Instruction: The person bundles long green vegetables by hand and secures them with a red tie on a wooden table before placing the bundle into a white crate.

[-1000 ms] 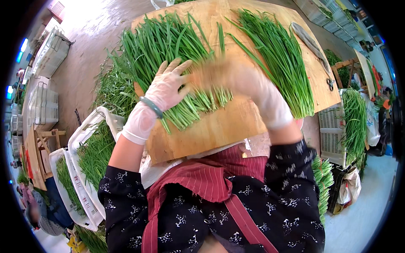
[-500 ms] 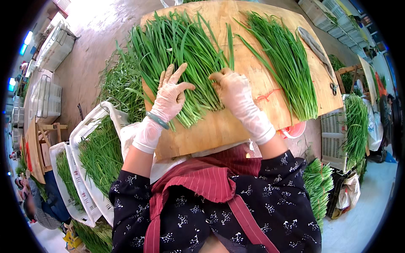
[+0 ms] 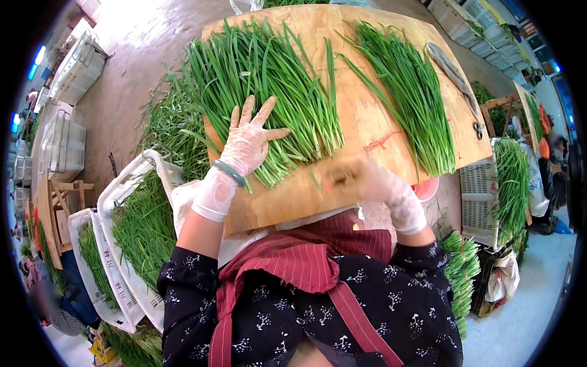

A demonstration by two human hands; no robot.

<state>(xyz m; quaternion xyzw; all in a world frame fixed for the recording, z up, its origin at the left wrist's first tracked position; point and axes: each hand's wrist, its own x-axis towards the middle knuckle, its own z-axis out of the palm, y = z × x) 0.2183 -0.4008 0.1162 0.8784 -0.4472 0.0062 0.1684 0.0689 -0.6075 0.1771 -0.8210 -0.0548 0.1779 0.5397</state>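
A broad pile of garlic chives (image 3: 263,79) lies on the wooden board (image 3: 269,211), its pale cut ends toward me. My left hand (image 3: 247,144), in a thin pale glove with a bracelet at the wrist, rests on the left part of the pile near those ends, fingers spread. Gloved too, my right hand (image 3: 367,180) is over the board's front edge, to the right of the ends. Motion smears its fingers, so their grip is hidden. A small green scrap (image 3: 314,179) shows close by. A second bunch of chives (image 3: 409,92) lies apart at the right.
A red tie (image 3: 384,140) lies between the bunches. Scissors (image 3: 478,129) and a grey cloth-like strip (image 3: 449,67) are along the right edge. White crates (image 3: 110,263) of greens stand at left, another crate (image 3: 477,202) at right. Loose greens (image 3: 174,122) heap beside the board.
My right hand has moved from the pile's right side toward me and to the right, now blurred. The left hand stays on the pile, its fingers spread a little wider.
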